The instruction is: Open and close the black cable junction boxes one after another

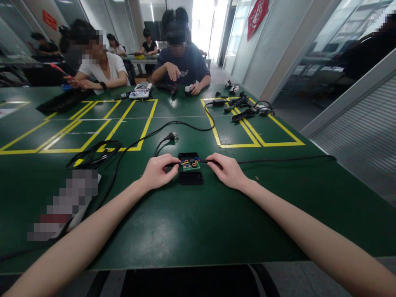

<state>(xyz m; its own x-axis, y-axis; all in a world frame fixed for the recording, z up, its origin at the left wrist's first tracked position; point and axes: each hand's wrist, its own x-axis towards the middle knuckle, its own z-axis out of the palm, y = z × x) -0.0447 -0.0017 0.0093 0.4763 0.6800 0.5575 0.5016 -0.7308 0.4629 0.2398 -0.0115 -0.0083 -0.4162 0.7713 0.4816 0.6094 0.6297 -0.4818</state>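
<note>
A small green circuit board (pixel 187 168) with copper-wound coils lies in front of me, with wires at both ends. Behind it is one black plastic case half (pixel 188 155), and the other case half (pixel 191 178) lies on the near side. My left hand (pixel 161 170) pinches the black cable at the board's left end. On the right end, my right hand (pixel 227 169) pinches another black cable (pixel 278 159), which runs off to the right. A power plug (pixel 171 137) lies on the table beyond my left hand.
A coiled black cable (pixel 93 154) and a blurred-out power strip (pixel 66 202) lie at left. Black adapters and cables (pixel 243 108) sit at back right. Across the green table (pixel 161 231), a co-worker (pixel 182 62) sits near a power drill (pixel 171 89); another person (pixel 105 68) sits at left.
</note>
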